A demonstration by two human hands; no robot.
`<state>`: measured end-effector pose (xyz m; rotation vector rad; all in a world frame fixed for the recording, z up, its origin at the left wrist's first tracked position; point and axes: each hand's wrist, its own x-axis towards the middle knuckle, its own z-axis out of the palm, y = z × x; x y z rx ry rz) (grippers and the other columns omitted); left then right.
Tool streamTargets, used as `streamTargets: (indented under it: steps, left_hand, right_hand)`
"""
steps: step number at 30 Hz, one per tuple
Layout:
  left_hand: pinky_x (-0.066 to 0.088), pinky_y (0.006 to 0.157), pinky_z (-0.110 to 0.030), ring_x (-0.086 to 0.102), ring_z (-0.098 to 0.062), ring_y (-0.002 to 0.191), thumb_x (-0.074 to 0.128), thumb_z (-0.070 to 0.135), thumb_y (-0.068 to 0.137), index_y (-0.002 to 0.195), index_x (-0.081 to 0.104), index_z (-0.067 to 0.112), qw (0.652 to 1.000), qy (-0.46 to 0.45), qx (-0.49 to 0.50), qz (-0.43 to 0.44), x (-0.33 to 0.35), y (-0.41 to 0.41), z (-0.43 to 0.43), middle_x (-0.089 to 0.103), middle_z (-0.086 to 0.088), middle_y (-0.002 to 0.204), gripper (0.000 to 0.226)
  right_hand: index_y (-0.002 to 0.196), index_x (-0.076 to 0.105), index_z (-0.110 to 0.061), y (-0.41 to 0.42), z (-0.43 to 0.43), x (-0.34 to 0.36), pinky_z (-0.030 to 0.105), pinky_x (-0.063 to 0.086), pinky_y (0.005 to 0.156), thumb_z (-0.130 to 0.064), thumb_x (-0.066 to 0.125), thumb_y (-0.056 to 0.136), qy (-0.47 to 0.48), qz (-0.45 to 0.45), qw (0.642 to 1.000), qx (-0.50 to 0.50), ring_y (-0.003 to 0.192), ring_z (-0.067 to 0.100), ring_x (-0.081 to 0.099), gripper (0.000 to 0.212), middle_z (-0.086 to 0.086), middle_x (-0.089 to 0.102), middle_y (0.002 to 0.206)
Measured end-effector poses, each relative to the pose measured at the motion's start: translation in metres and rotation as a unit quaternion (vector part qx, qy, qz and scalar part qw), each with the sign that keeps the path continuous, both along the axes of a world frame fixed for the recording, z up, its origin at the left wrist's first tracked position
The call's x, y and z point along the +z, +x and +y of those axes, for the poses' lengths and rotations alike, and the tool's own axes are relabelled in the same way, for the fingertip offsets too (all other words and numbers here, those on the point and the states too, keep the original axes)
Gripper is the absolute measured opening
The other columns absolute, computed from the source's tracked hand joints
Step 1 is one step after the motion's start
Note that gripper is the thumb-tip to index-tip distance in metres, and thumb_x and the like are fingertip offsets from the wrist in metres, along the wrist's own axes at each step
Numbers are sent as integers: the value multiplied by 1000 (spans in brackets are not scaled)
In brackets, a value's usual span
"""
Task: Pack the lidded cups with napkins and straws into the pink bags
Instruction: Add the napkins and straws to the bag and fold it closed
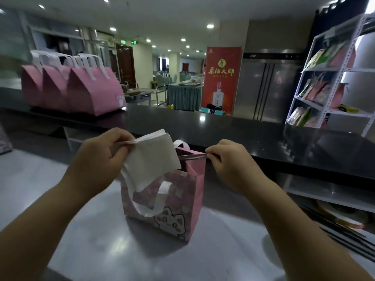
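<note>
A pink bag [178,207] with a cat drawing and white handles stands upright on the steel worktop [60,179], right in front of me. My left hand [101,159] pinches a folded white napkin [154,159] over the bag's open top. My right hand [229,163] pinches the end of a thin dark straw [192,157] that lies across the bag's mouth. The inside of the bag is hidden, and no cup shows.
Three closed pink bags [71,88] with white handles stand in a row on the raised dark counter [243,134] at the back left. A white shelf rack [334,78] with packets stands at the right. Lower shelves sit under the counter at the right.
</note>
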<state>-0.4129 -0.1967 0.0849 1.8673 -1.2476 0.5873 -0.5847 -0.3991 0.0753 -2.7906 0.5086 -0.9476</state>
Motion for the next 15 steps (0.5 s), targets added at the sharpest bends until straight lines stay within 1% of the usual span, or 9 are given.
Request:
streamTargets:
  steps: [1, 3, 5, 7, 9, 11, 13, 15]
  left_hand:
    - [36, 59, -14, 55, 1, 70, 60, 4, 83, 88, 64, 19, 1000, -5, 3, -2, 1, 12, -3, 62, 4, 77, 16]
    - [36, 59, -12, 55, 2, 70, 60, 5, 83, 88, 64, 20, 1000, -13, 8, -3, 5, 35, -11, 61, 6, 77, 16]
    - [38, 59, -9, 55, 3, 71, 61, 5, 83, 88, 64, 20, 1000, -18, 9, 0, 8, 56, -22, 60, 9, 76, 16]
    - [39, 62, -4, 56, 5, 72, 62, 4, 82, 87, 64, 19, 1000, -23, 1, 2, 9, 74, -32, 61, 8, 76, 17]
    - [39, 63, -2, 56, 6, 72, 62, 3, 82, 88, 64, 18, 1000, -23, -11, -3, 7, 88, -42, 62, 6, 78, 17]
    - [40, 60, -3, 56, 6, 72, 61, 4, 82, 88, 64, 17, 999, -23, -27, -8, 3, 99, -51, 62, 7, 78, 15]
    - [40, 62, -2, 58, 4, 74, 60, 4, 84, 89, 63, 17, 999, -18, -51, -2, 0, 109, -61, 60, 11, 76, 14]
    - [41, 63, -4, 57, 3, 81, 60, 5, 84, 89, 63, 18, 997, -5, -75, 14, -4, 120, -70, 58, 17, 78, 15]
  right_hand:
    - [102, 70, -5, 14, -2, 1, 39, 48, 76, -15, 49, 95, -9, 12, 1000, 2, 83, 23, 55, 23, 10, 60, 93]
    - [101, 67, -5, 41, -7, 3, 36, 48, 74, -14, 47, 96, -27, 32, 999, 6, 82, 22, 55, 22, 8, 60, 92]
    - [98, 61, -9, 66, -11, 3, 30, 45, 67, -11, 47, 95, -42, 49, 998, 15, 77, 20, 53, 14, 5, 59, 88]
    - [90, 54, -12, 87, -16, 0, 28, 40, 60, -10, 49, 93, -59, 76, 995, 23, 72, 20, 50, 7, 4, 56, 82]
    - [85, 51, -13, 106, -23, -4, 29, 37, 57, -9, 49, 91, -76, 101, 992, 22, 70, 21, 48, 8, 4, 53, 79]
    - [85, 53, -12, 122, -30, -11, 32, 41, 59, -9, 50, 90, -84, 122, 989, 6, 73, 22, 49, 7, 4, 53, 82]
    - [90, 58, -11, 135, -35, -18, 31, 41, 61, -15, 52, 91, -77, 154, 985, -19, 78, 24, 50, 8, 4, 50, 84]
    - [94, 61, -13, 144, -36, -24, 30, 36, 62, -29, 56, 91, -61, 183, 980, -44, 83, 25, 50, 17, 2, 45, 86]
